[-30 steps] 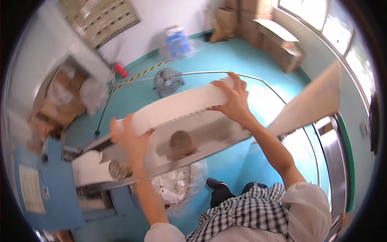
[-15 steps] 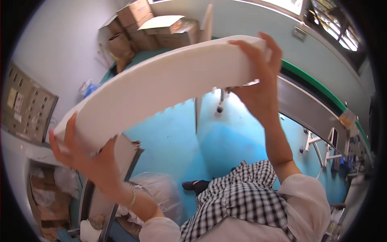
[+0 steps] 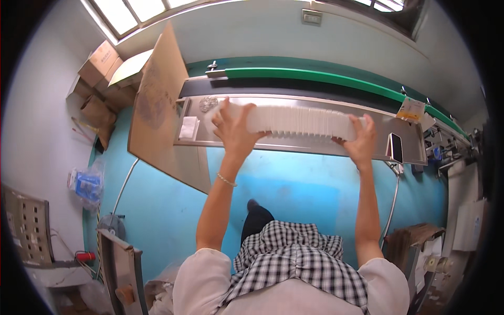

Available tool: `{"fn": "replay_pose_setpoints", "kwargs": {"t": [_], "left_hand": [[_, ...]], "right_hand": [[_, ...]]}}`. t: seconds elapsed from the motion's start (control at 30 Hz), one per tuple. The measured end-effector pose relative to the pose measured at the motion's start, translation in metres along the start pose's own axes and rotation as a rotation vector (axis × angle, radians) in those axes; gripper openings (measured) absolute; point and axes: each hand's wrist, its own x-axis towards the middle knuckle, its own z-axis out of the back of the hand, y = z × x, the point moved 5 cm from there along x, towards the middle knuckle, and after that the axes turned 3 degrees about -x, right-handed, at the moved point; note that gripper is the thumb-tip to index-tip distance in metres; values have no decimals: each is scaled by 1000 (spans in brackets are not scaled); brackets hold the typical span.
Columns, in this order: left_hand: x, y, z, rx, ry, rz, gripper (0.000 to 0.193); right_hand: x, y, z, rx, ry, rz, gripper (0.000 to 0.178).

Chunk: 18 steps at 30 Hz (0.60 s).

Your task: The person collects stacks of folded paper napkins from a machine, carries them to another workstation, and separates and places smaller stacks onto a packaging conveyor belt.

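A long row of thin white pieces [image 3: 299,121], packed face to face like a stack on its side, stretches between my two hands over a metal worktop [image 3: 310,149]. My left hand [image 3: 234,128] is closed round its left end, with a pale bracelet on the wrist. At the other end, my right hand [image 3: 362,139] grips with thumb and fingers. Small teeth-like edges show along the row's lower side. Whether the row rests on the worktop or hangs just above it, I cannot tell.
A tall cardboard sheet [image 3: 157,110] stands at the worktop's left end. A small white stack [image 3: 189,128] and a clear round bundle [image 3: 208,104] lie nearby. A phone [image 3: 396,148] sits at the right. Behind runs a dark belt [image 3: 210,88] with a green rail [image 3: 315,76].
My view and body have turned right to face the worktop. The white row, held close and high before, is now farther off and lower, over the worktop. Both hands still hold its ends.
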Motion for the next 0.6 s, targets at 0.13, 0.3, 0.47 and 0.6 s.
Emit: {"fn": "replay_pose_setpoints", "kwargs": {"t": [0.13,0.3,0.47,0.6], "left_hand": [[10,19,-98,76,246,79,76],[52,61,-153,34,651,204,93],[100,105,-162,-326,263,185,106],[99,152,-180,-374,271,478,78]], "right_hand": [[-13,-63,-77,-7,241,-137,75],[42,-68,-95,-114,663,-369,88],[95,-119,-129,70,565,-353,101],[71,-230,-163,259,604,-665,70]]}}
